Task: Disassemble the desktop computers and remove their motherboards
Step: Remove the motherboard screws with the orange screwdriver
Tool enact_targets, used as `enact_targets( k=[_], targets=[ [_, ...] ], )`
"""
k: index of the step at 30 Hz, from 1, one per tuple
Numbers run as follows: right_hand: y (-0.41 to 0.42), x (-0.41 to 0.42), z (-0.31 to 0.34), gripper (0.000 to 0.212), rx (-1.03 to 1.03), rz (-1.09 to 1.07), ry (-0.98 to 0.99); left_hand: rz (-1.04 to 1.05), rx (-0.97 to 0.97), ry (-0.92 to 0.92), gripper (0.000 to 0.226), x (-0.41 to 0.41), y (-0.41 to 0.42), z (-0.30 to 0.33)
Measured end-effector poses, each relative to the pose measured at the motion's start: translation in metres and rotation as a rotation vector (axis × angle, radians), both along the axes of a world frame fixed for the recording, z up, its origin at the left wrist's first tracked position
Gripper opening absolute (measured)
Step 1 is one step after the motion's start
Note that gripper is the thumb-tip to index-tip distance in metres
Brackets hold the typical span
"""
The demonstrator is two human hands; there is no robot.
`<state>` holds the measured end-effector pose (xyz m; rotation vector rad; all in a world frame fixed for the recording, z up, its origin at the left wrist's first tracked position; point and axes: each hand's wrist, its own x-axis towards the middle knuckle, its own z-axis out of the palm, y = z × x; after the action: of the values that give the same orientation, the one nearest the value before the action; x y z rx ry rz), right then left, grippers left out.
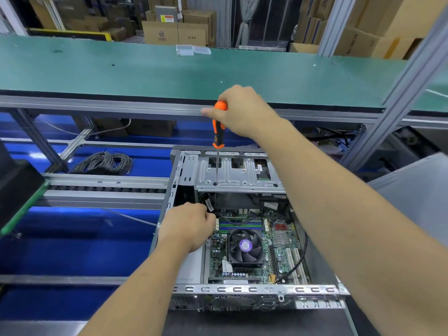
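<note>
My right grip (238, 112) is wrapped round the orange screwdriver (219, 127), tip on the drive cage (238, 177) of the open computer case (242, 289) at the desk's near edge, while my left grip (189, 226) curls inside beside the motherboard (281, 241), its hold unclear.

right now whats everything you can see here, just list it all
computer case: one, grey metal, open, on the bench in front
drive cage: one, silver, far end of the case
circuit board: one, green, on the case floor
fan: one, black with a purple sticker, on the board
screwdriver: one, orange and black, upright, tip on the drive cage
cable coil: one, grey, left on the blue surface
shelf: one, green, across the back
plastic boxes: two, clear, on the shelf
cardboard boxes: many, brown, background
left hand: inside the case at the board's left edge, fingers curled
right hand: grips the screwdriver handle
</note>
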<state>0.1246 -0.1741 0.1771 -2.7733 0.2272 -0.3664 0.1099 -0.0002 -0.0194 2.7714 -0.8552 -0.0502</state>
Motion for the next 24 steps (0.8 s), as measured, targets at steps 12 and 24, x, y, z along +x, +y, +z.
enact_targets(
  k=[12,24],
  targets=[
    [0.020,0.011,0.019,0.024,-0.438,0.110,0.267,0.010,-0.031,-0.015,0.035,-0.004,0.001,0.000],
    [0.027,0.010,0.044,0.041,-0.481,0.136,0.565,0.009,-0.027,-0.019,0.036,-0.004,0.001,0.001]
  ],
)
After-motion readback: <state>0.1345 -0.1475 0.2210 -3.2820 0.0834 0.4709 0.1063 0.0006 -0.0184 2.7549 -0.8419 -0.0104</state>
